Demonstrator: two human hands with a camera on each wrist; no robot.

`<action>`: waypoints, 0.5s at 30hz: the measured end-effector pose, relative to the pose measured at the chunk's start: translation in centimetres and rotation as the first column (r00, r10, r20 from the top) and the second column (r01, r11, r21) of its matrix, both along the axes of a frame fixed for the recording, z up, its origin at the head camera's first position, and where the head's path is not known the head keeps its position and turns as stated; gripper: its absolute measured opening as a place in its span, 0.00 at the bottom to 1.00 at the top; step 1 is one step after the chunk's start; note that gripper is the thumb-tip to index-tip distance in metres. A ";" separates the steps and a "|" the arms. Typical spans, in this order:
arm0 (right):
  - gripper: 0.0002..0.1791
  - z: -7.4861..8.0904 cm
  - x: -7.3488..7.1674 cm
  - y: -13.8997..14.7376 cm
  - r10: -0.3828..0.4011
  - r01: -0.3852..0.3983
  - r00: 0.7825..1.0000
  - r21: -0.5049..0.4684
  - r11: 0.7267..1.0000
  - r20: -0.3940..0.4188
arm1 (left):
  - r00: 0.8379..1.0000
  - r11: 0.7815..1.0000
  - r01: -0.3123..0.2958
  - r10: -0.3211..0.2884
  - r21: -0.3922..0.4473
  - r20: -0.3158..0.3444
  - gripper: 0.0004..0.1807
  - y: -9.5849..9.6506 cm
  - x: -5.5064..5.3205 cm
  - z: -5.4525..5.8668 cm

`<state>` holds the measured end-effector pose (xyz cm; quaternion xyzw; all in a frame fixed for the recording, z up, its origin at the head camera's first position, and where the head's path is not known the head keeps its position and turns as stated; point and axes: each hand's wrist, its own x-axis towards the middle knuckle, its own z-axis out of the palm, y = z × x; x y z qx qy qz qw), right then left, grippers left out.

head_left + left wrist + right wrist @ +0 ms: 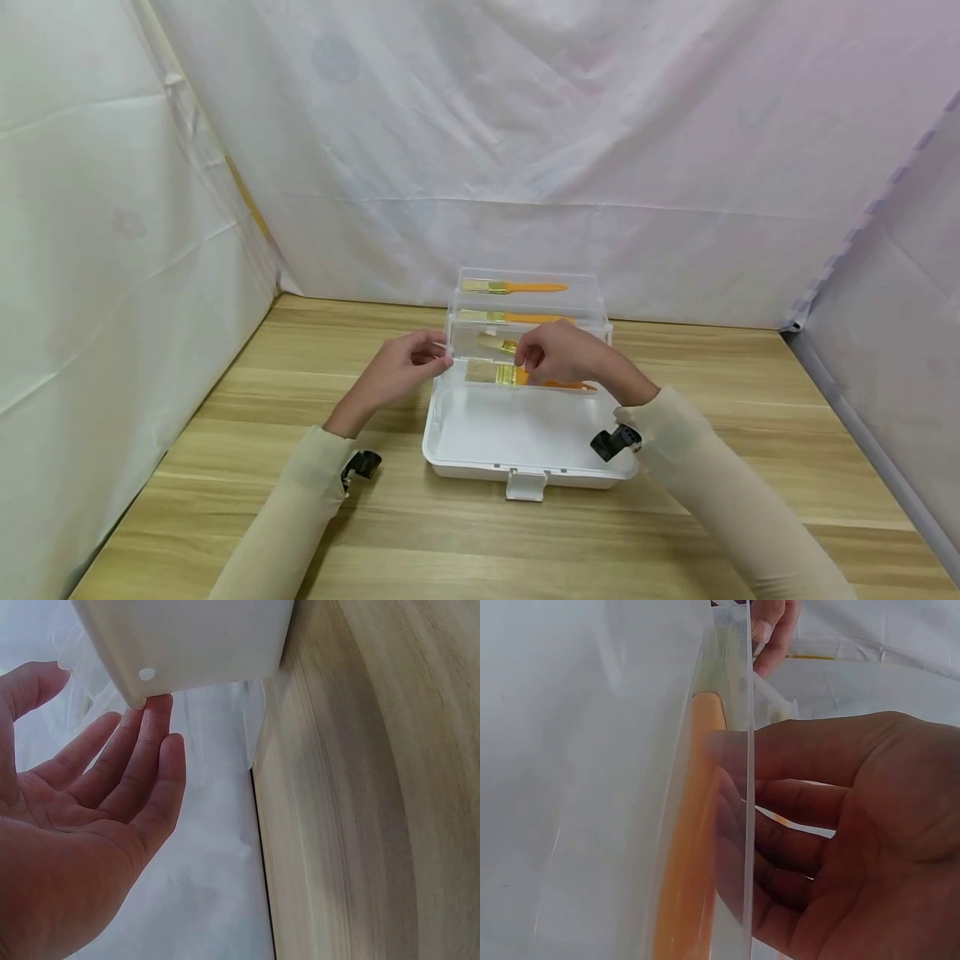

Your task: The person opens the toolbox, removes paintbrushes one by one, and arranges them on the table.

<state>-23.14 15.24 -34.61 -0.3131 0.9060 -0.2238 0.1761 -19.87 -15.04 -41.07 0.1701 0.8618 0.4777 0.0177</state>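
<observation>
A white plastic box (530,425) stands unlatched, its clear stepped trays raised at the back. My right hand (558,354) reaches over the lowest tray and its fingertips hold the orange handle (690,825) of a wide paintbrush (483,372) lying there. In the right wrist view, thumb and fingers show through the clear tray wall (748,847). My left hand (401,367) is at the left side of the trays, fingers loosely extended. Its fingertips touch the lower edge of a white side panel (202,637) in the left wrist view.
Higher trays hold a narrower paintbrush (491,342), partly covered by my right hand, and two more orange-handled paintbrushes, one in the middle (525,317) and one on top (517,287). A latch (527,485) hangs at the box's front. White cloth (525,150) surrounds the wooden table (360,517).
</observation>
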 end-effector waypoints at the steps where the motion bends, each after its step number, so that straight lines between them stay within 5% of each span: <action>1: 0.09 0.0 0.0 0.0 0.007 -0.007 1.000 0.000 1.000 0.003 | 1.000 1.000 -0.001 0.001 0.000 0.001 0.23 0.0 0.0 0.0; 15: 0.08 0.3 -0.1 0.0 0.068 -0.068 0.997 -0.019 0.998 0.025 | 1.000 1.000 0.006 -0.006 0.013 -0.005 0.24 -0.1 -0.1 -0.1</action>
